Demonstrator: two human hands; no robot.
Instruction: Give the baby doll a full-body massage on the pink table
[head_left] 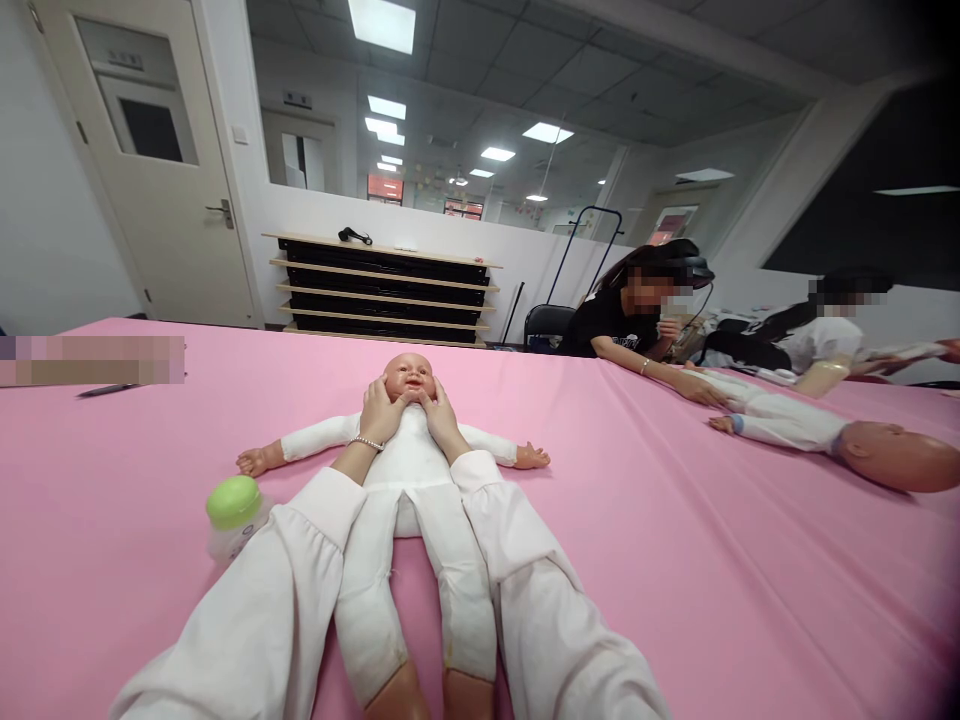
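A baby doll [409, 465] with a white cloth body lies on its back, face up, arms spread to both sides and feet toward me. My left hand [381, 412] cups one side of its head, the thumb resting by the chin. On the other side my right hand [442, 412] does the same, with both thumbs nearly meeting under the doll's mouth. The fingers curve around its cheeks and are partly hidden. Beside my left forearm, a clear container with a green lid [234, 502] stands near the doll's hand.
The pink tablecloth [637, 560] covers the table. At right, a second doll [795, 420] lies near a person [630, 310] whose hand touches it; another person [817, 335] sits farther right. A dark pen [109, 390] lies at left. Stacked black-and-wood shelves [382, 290] stand behind the table.
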